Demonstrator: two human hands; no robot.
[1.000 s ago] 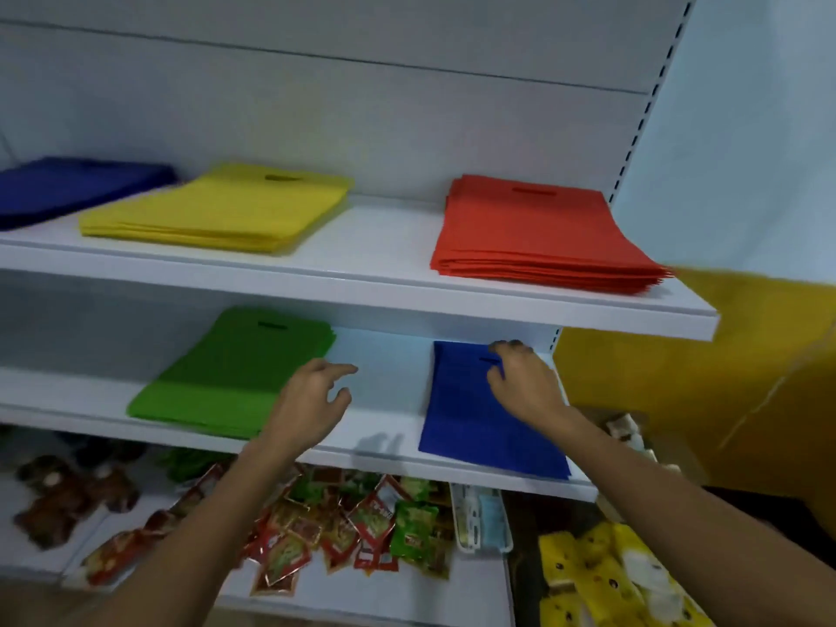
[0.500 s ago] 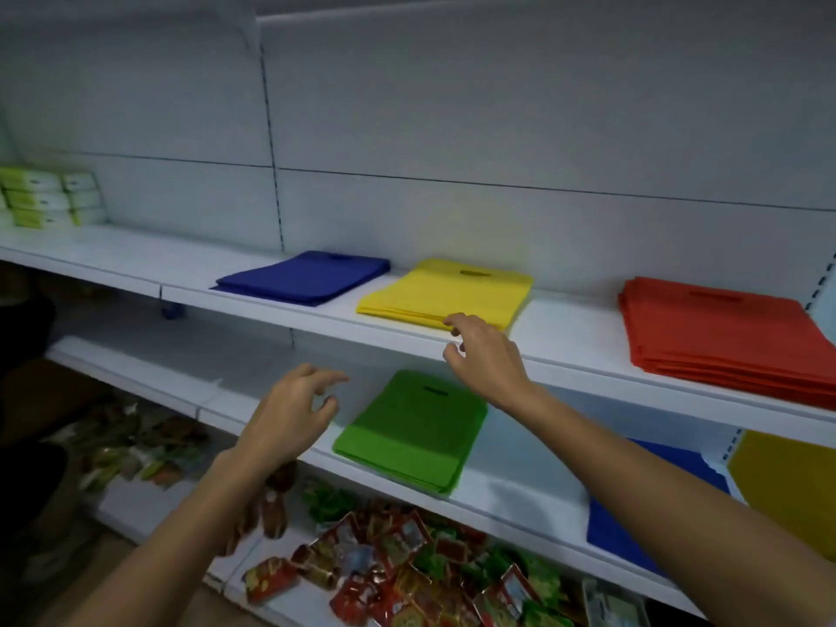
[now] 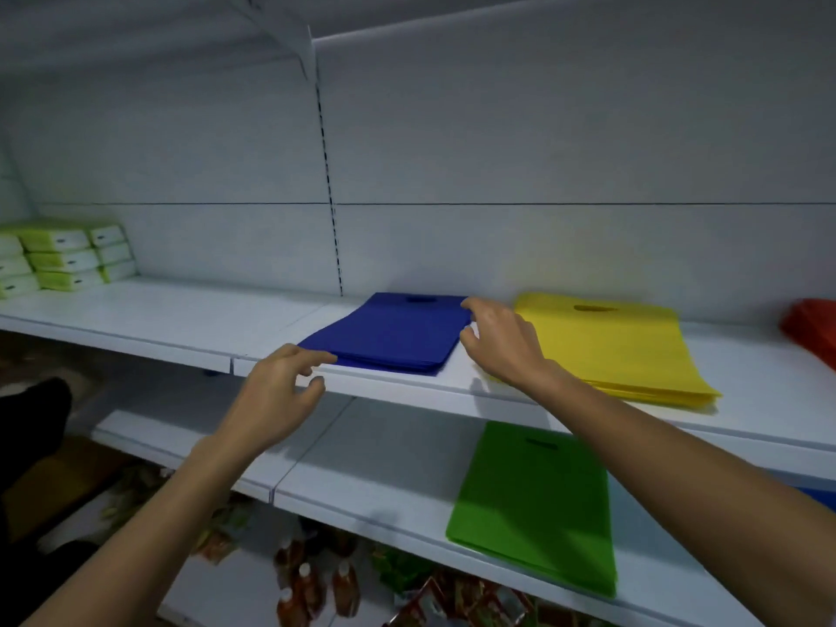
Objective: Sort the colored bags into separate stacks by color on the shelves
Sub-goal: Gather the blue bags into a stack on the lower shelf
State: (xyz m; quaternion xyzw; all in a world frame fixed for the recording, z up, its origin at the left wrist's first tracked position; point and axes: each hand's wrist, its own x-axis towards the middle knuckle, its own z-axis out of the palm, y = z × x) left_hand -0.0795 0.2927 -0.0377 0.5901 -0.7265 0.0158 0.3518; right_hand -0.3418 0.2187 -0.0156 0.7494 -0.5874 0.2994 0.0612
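A stack of blue bags [image 3: 398,332] lies on the upper white shelf [image 3: 172,319]. My left hand [image 3: 280,391] reaches its near left corner, fingers loosely spread and fingertips at the stack's edge. At the stack's right edge is my right hand [image 3: 502,341], fingers apart and holding nothing. Just right of that lies a yellow stack [image 3: 610,350], and a red stack [image 3: 812,330] shows at the frame's right edge. A green stack [image 3: 538,504] rests on the lower shelf [image 3: 371,468]. A sliver of another blue bag [image 3: 821,496] peeks out behind my right forearm.
Green-and-white boxes [image 3: 63,257] are piled at the far left of the upper shelf. Bottles [image 3: 312,586] and snack packets [image 3: 457,599] fill the bottom shelf. A dark shape [image 3: 31,423] sits at the left edge. A slotted upright [image 3: 328,183] divides the back panel.
The view swung left from the lower-shelf blue bag to the upper shelf. Both hands rose and now flank the blue stack there; the right hand left the lower blue bag.
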